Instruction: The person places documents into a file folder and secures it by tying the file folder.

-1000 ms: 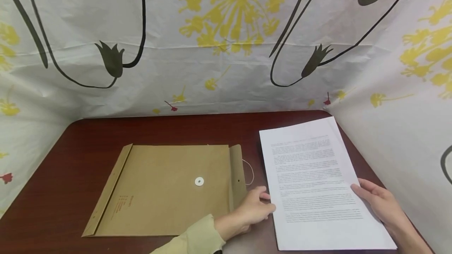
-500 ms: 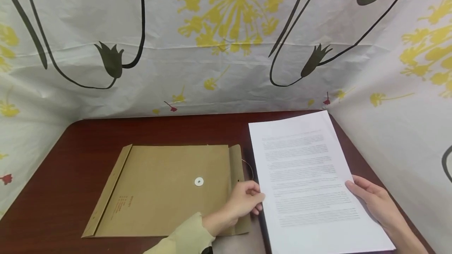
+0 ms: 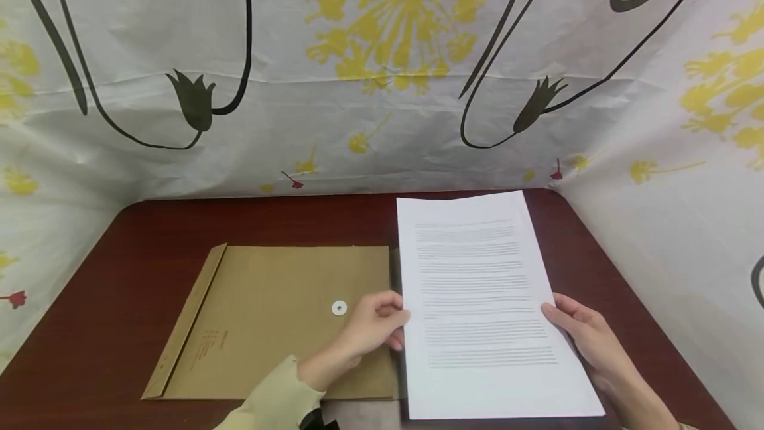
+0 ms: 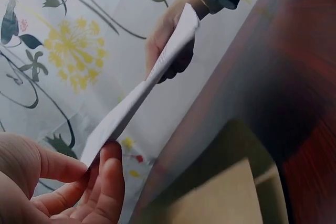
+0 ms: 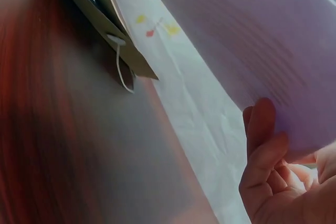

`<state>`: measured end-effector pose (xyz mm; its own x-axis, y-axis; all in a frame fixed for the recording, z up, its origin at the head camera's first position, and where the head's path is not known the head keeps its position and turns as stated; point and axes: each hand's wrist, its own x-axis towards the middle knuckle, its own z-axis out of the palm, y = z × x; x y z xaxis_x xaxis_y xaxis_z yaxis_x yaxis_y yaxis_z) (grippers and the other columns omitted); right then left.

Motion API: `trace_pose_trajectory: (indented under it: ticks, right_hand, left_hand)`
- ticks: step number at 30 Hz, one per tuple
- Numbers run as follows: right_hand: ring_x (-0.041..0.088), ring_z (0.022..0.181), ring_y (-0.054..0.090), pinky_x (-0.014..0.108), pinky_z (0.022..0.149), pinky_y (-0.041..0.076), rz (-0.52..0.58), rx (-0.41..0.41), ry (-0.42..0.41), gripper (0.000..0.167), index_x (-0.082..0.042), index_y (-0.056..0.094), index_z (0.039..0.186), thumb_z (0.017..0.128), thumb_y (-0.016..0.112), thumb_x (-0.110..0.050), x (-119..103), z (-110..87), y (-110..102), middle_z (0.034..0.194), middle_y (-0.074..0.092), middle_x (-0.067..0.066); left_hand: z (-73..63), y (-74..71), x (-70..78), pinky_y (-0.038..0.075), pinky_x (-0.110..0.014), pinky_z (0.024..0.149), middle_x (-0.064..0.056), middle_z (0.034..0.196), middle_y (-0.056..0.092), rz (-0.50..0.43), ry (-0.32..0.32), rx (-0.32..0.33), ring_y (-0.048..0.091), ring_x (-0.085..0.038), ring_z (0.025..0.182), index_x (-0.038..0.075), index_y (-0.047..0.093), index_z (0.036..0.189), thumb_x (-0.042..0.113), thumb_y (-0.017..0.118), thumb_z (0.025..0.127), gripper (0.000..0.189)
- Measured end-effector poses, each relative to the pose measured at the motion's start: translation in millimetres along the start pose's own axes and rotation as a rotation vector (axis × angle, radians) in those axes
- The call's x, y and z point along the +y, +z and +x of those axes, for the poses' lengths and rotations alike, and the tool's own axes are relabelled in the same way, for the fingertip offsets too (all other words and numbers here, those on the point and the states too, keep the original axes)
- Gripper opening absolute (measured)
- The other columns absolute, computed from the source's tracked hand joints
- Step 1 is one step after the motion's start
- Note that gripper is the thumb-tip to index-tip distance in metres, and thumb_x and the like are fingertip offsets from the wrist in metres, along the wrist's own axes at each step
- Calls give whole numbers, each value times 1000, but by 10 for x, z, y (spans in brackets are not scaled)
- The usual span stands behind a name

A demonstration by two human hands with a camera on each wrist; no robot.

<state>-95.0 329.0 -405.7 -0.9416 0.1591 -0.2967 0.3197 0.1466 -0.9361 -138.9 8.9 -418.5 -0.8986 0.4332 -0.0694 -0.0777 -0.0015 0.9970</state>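
Note:
Printed white papers [image 3: 477,310] are held up off the table between both hands. My left hand [image 3: 373,324] pinches their left edge between thumb and fingers, and my right hand [image 3: 587,337] grips the right edge, thumb on top. In the left wrist view the papers [image 4: 128,106] appear nearly edge-on as a thin stack. A brown envelope [image 3: 280,324] with a white button [image 3: 339,308] lies flat on the left; the papers and left hand cover its right end. From the right wrist, the envelope's mouth [image 5: 100,9] looks parted, and a white string [image 5: 121,66] hangs from its flap.
The dark red-brown table [image 3: 286,221] carries everything. A white cloth [image 3: 382,131] with yellow flowers and dark stems rises behind the table and along both sides. A black band [image 3: 313,420] sits at the left sleeve's cuff.
Both hands have carried the papers leftward from the right side of the table, so they now overlap the envelope's right end. The envelope has stayed in place.

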Motion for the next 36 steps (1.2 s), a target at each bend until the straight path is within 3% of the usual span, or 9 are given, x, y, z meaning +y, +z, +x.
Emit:
trace_pose_trajectory:
  ticks: [13, 36]
  right_hand:
    - [24, 88, 66, 36, 72, 54, -41, -198, -56, 55, 7, 32, 139, 100, 44, -28, -116, 48, 362, 104, 67, 10]
    - [24, 91, 64, 34, 74, 51, -58, -326, -152, 50, 7, 39, 135, 98, 47, -26, -198, 206, 765, 109, 65, 15]
  left_hand:
    - [-177, -417, -77, 48, -21, 46, -8, 65, 62, -7, -28, 39, 55, -10, 48, -13, 55, 103, 1, 55, 90, 20]
    - [-339, -826, -93, 46, -20, 47, -8, 71, 63, 26, -65, 149, 53, -10, 49, -15, 52, 112, 2, 54, 90, 28]
